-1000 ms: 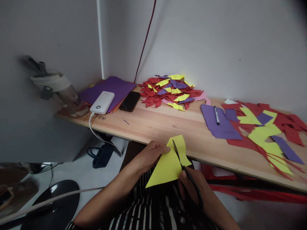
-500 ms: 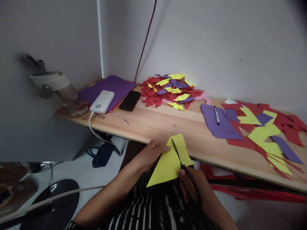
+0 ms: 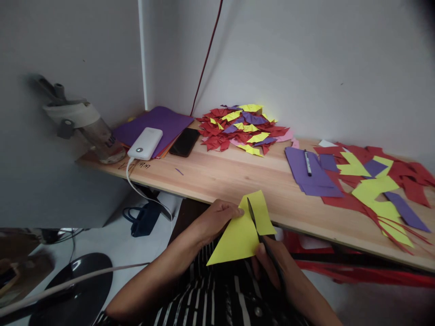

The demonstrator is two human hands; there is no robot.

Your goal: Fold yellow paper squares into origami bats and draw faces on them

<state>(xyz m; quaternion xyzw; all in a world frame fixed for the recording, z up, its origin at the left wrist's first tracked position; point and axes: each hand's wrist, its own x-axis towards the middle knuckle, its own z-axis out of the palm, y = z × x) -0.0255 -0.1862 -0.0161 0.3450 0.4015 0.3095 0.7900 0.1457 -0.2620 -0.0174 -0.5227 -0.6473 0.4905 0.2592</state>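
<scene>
My left hand (image 3: 220, 217) pinches the upper left edge of a yellow sheet of paper (image 3: 234, 242), held just off the table's front edge above my lap. Closed round the handles of black scissors (image 3: 253, 213), my right hand (image 3: 272, 260) is at the paper's lower right. The blades lie along a cut that splits the sheet, with a strip on the right still joined near the top. Part of the handles is hidden by my fingers.
On the wooden table (image 3: 217, 174) lie a pile of folded paper pieces (image 3: 243, 129), purple sheets (image 3: 306, 181) under a marker (image 3: 307, 163), and red and yellow scraps (image 3: 375, 190). A phone (image 3: 185, 142), white power bank (image 3: 147, 143) and bottle (image 3: 98, 136) are at the left.
The scissors have shifted slightly to the right along with the paper, and the right-hand strip has swung a little outward and flattened. My left hand keeps its pinch.
</scene>
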